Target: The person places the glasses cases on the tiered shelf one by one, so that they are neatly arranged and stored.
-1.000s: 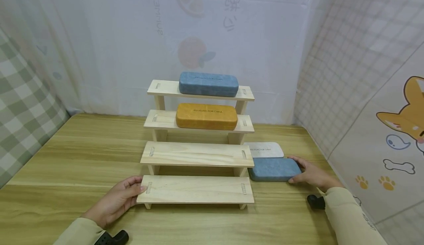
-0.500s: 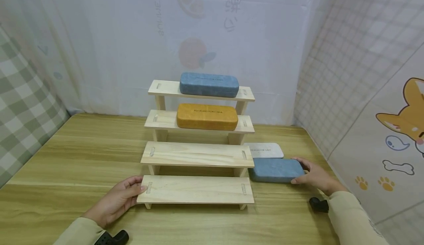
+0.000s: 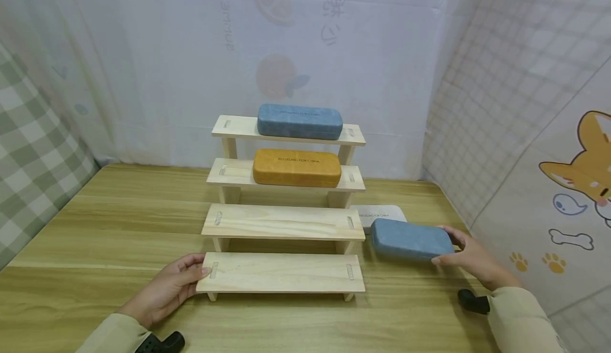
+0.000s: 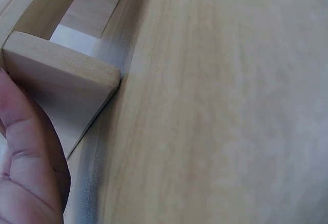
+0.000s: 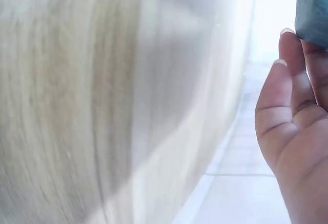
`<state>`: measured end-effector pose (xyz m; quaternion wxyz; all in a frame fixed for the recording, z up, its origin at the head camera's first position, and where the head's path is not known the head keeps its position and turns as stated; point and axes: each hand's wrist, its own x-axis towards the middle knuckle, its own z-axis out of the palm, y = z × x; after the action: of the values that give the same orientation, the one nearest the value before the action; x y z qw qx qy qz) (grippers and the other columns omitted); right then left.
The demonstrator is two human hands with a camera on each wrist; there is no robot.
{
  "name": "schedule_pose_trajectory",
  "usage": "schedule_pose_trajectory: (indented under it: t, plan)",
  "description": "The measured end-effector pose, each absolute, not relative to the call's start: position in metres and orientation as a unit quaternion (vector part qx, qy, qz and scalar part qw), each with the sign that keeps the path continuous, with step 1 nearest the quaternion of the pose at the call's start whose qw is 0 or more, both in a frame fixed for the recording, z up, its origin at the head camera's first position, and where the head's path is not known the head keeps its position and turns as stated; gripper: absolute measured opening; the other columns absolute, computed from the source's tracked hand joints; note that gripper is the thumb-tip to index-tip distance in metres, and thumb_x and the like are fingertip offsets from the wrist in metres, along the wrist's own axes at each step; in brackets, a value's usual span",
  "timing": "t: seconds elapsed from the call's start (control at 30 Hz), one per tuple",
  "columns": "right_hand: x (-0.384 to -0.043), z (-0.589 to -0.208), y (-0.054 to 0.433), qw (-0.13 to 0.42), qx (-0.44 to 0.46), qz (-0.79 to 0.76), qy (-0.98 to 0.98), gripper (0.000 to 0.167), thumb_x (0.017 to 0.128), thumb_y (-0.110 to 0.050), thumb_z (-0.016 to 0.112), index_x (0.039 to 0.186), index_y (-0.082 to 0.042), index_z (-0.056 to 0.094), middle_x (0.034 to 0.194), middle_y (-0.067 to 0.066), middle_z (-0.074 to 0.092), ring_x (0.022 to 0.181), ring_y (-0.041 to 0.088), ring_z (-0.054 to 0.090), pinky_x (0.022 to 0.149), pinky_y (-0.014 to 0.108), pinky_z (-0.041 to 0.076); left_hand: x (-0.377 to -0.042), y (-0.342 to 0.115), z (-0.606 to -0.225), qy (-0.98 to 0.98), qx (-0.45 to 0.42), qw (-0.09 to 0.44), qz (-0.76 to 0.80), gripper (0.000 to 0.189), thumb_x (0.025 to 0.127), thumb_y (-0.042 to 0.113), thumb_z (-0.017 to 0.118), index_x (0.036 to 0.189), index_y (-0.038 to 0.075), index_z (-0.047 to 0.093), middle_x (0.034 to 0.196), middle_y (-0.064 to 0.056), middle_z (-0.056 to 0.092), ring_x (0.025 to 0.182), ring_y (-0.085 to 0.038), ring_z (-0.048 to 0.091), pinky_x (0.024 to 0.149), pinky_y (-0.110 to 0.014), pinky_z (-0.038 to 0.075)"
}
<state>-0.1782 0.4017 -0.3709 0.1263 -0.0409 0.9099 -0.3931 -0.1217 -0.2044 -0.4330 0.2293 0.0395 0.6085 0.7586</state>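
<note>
My right hand (image 3: pixel 470 257) pinches the right end of a blue glasses case (image 3: pixel 411 238), which tilts with its left end higher beside the stand. The case's corner shows at the top right of the right wrist view. With thumb on top, my left hand (image 3: pixel 173 288) grips the left end of the lowest step on a pale wooden four-tier stand (image 3: pixel 281 272). In the left wrist view that hand's fingers (image 4: pixel 31 167) lie against a leg of the stand. Another blue glasses case (image 3: pixel 299 122) rests on the top tier, and a mustard glasses case (image 3: pixel 297 167) on the tier below.
A white glasses case (image 3: pixel 385 213) lies on the wood-grain table (image 3: pixel 119 220) behind the held case, partly hidden by it and the stand. A white curtain (image 3: pixel 181 77) hangs behind the table, with a patterned cloth wall (image 3: pixel 515 130) at the right.
My right hand has drawn the blue glasses case rightward from beside the stand and raised it off the table, left end up. My left hand has kept its place on the stand.
</note>
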Motion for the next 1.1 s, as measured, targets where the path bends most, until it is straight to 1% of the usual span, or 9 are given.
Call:
schedule_pose_trajectory:
  t: [0.23, 0.3, 0.37, 0.5, 0.63, 0.83, 0.93, 1.0, 1.1]
  plan:
    - [-0.172, -0.36, 0.402, 0.118, -0.02, -0.408, 0.905, 0.096, 0.087, -0.023, 0.072, 0.154, 0.0, 0.007, 0.152, 0.038, 0.0, 0.133, 0.062, 0.009, 0.096, 0.074, 0.027, -0.122, -0.205, -0.434, 0.608, 0.042, 0.229, 0.759, 0.068, 0.1, 0.012, 0.052, 0.143, -0.019, 0.01, 0.115, 0.003, 0.057, 0.103, -0.008, 0.06, 0.088, -0.026, 0.052]
    - [-0.17, -0.357, 0.401, 0.11, -0.019, -0.409, 0.906, 0.097, 0.087, -0.024, 0.073, 0.154, 0.0, 0.007, 0.152, 0.037, 0.0, 0.134, 0.061, 0.01, 0.097, 0.074, 0.027, -0.122, -0.205, -0.434, 0.609, 0.04, 0.229, 0.758, 0.068, 0.1, 0.012, 0.052, 0.143, -0.019, 0.01, 0.115, 0.003, 0.057, 0.103, -0.008, 0.06, 0.088, -0.026, 0.052]
    - [-0.167, -0.354, 0.399, 0.094, -0.024, -0.407, 0.908, 0.096, 0.086, -0.023, 0.074, 0.154, 0.0, 0.009, 0.153, 0.035, 0.008, 0.135, 0.05, 0.026, 0.098, 0.06, 0.04, -0.122, -0.204, -0.434, 0.611, 0.038, 0.228, 0.757, 0.067, 0.1, 0.011, 0.052, 0.143, -0.019, 0.01, 0.115, 0.002, 0.057, 0.102, -0.008, 0.06, 0.087, -0.026, 0.052]
    - [-0.163, -0.348, 0.394, 0.088, -0.026, -0.407, 0.909, 0.096, 0.087, -0.024, 0.073, 0.154, -0.002, 0.008, 0.154, 0.033, 0.008, 0.135, 0.049, 0.027, 0.099, 0.059, 0.039, -0.121, -0.203, -0.434, 0.616, 0.028, 0.228, 0.754, 0.065, 0.101, 0.01, 0.051, 0.143, -0.018, 0.01, 0.114, 0.002, 0.057, 0.101, -0.008, 0.06, 0.086, -0.026, 0.053]
    - [-0.159, -0.342, 0.389, 0.097, -0.024, -0.423, 0.901, 0.098, 0.088, -0.023, 0.072, 0.155, -0.005, 0.003, 0.156, 0.03, -0.004, 0.138, 0.055, 0.005, 0.101, 0.072, 0.02, -0.121, -0.202, -0.434, 0.617, 0.016, 0.227, 0.754, 0.066, 0.1, 0.01, 0.052, 0.143, -0.018, 0.01, 0.114, 0.0, 0.056, 0.101, -0.008, 0.059, 0.087, -0.026, 0.052]
    - [-0.155, -0.332, 0.378, 0.078, -0.039, -0.406, 0.91, 0.095, 0.088, -0.023, 0.073, 0.156, -0.007, 0.008, 0.155, 0.03, 0.011, 0.136, 0.053, 0.02, 0.098, 0.054, 0.042, -0.121, -0.202, -0.433, 0.612, 0.012, 0.228, 0.757, 0.065, 0.1, 0.009, 0.052, 0.143, -0.017, 0.011, 0.114, 0.0, 0.056, 0.101, -0.008, 0.059, 0.086, -0.026, 0.052]
    - [-0.154, -0.327, 0.37, 0.075, -0.045, -0.406, 0.909, 0.096, 0.086, -0.023, 0.075, 0.156, -0.008, 0.011, 0.155, 0.029, 0.013, 0.136, 0.053, 0.02, 0.101, 0.058, 0.038, -0.121, -0.202, -0.433, 0.614, 0.012, 0.229, 0.755, 0.067, 0.1, 0.01, 0.052, 0.144, -0.017, 0.01, 0.115, 0.0, 0.055, 0.101, -0.008, 0.059, 0.086, -0.026, 0.052]
    - [-0.154, -0.324, 0.365, 0.072, -0.054, -0.412, 0.907, 0.096, 0.085, -0.023, 0.076, 0.155, -0.007, 0.012, 0.156, 0.029, 0.013, 0.137, 0.053, 0.017, 0.1, 0.068, 0.027, -0.121, -0.202, -0.433, 0.616, 0.012, 0.229, 0.754, 0.068, 0.1, 0.01, 0.052, 0.144, -0.017, 0.008, 0.116, -0.001, 0.055, 0.101, -0.007, 0.059, 0.087, -0.026, 0.052]
    - [-0.155, -0.322, 0.355, 0.065, -0.065, -0.405, 0.91, 0.096, 0.084, -0.024, 0.077, 0.155, -0.007, 0.015, 0.156, 0.028, 0.015, 0.138, 0.05, 0.018, 0.101, 0.068, 0.027, -0.121, -0.202, -0.432, 0.616, 0.011, 0.23, 0.753, 0.069, 0.1, 0.01, 0.052, 0.145, -0.017, 0.007, 0.117, -0.001, 0.055, 0.101, -0.007, 0.059, 0.087, -0.026, 0.052]
